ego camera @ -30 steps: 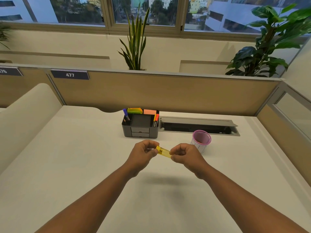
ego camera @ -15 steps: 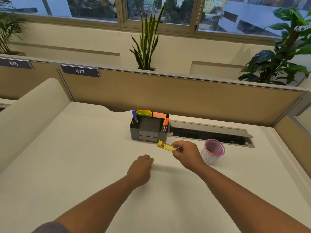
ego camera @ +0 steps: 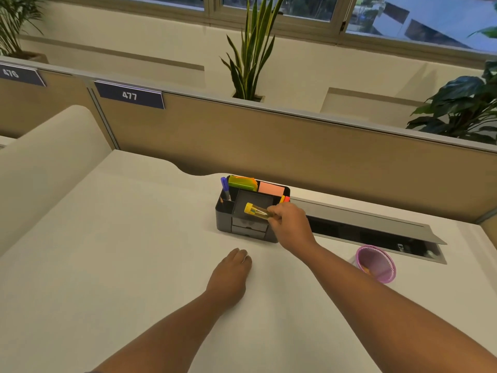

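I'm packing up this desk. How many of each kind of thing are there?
organizer: 1
mesh cup: 1
sticky note pads: 2, green pad and pink pad
pens standing in the organizer: 3 in plain sight, blue pen, yellow pen, red pen
yellow tube, held in the right hand: 1
total: 8

The person's right hand (ego camera: pixel 289 224) is pinching one end of a small yellow tube (ego camera: pixel 255 210) and is holding it tilted just above the middle box of the black desk holder (ego camera: pixel 247 230), which is keeping a blue pen (ego camera: pixel 224 185) and pink sticky notes (ego camera: pixel 271 189) in its other parts. The left hand (ego camera: pixel 231 275) is resting on the white desk (ego camera: pixel 121 251) near the holder, knuckles up, with its fingers bent under. A purple mesh cup (ego camera: pixel 376 265) is standing to the right by the open cable hatch (ego camera: pixel 363 219), and a spiky green plant (ego camera: pixel 250 57) is growing behind the tan wall with the 477 sign (ego camera: pixel 129 95).
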Tool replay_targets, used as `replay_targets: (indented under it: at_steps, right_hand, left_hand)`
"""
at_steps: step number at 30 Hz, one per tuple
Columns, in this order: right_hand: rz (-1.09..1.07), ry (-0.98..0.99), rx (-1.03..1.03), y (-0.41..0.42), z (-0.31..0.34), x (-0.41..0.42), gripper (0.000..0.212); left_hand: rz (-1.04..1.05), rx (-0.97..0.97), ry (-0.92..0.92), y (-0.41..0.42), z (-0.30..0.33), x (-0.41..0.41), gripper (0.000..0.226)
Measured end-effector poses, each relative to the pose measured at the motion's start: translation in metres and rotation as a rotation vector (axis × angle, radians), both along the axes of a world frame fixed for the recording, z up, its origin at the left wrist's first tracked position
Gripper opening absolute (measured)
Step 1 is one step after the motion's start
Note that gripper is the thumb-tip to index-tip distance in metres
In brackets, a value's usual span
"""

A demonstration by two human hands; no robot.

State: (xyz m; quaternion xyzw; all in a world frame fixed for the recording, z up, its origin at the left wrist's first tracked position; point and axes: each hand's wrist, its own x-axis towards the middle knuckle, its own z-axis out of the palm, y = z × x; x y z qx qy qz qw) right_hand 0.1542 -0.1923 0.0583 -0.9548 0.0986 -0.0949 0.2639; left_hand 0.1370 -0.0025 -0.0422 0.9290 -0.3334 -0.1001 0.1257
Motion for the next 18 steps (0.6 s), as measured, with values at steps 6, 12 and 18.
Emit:
replay_targets:
  at_steps: [6,12,18]
  right_hand:
    - [0.024,0.059,-0.038,0.002,-0.008,0.015,0.029]
    - [0.008,0.082,0.016,0.003,-0.016,0.018,0.03]
    - [-0.001,0.094,0.036,0.004,-0.017,0.017,0.032]
  left_hand:
    - [0.023,-0.038,-0.024,-0.007,-0.003,0.004,0.047]
    - [0.024,-0.018,-0.004,-0.006,-0.004,0.004,0.045]
    - [0.031,0.016,0.004,-0.009,0.003,0.007,0.042]
